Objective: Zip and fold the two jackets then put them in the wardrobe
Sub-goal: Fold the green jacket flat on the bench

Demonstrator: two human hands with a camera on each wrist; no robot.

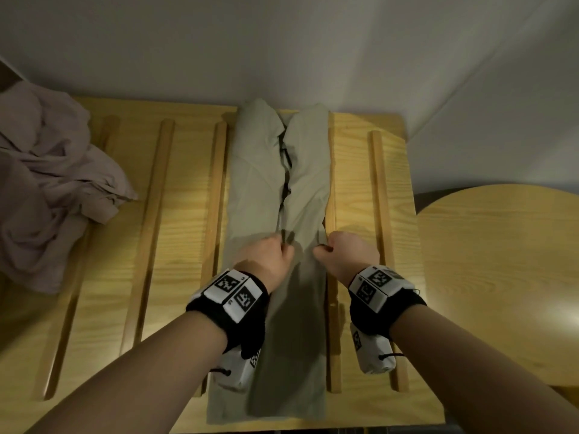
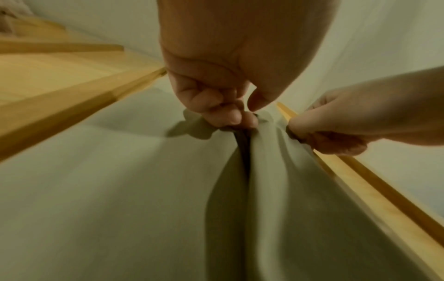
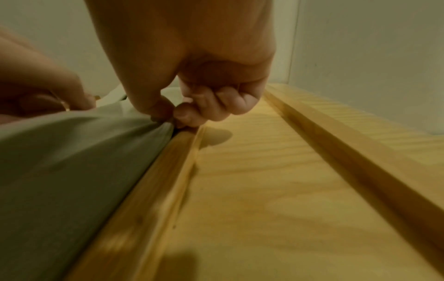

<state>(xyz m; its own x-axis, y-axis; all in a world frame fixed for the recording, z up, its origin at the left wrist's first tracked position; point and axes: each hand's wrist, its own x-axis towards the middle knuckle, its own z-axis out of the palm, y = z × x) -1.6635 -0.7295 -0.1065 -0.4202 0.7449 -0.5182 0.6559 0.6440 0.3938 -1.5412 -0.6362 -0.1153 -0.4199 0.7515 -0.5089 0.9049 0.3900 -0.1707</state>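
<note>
A pale green jacket (image 1: pixel 266 183) lies as a long narrow strip down the middle of the slatted wooden platform (image 1: pixel 175 189), sleeves folded in, a dark zip line showing between the two halves. My left hand (image 1: pixel 275 250) pinches a bunch of its fabric (image 2: pixel 230 121) beside the dark fold at the centre. My right hand (image 1: pixel 336 245) pinches the jacket's right edge (image 3: pixel 168 121) against a wooden slat. A mauve jacket (image 1: pixel 53 183) lies crumpled at the platform's left.
Raised wooden slats (image 1: pixel 383 245) run front to back across the platform. A round wooden table top (image 1: pixel 501 277) stands at the right. White walls (image 1: pixel 282 51) close off the back and the right corner.
</note>
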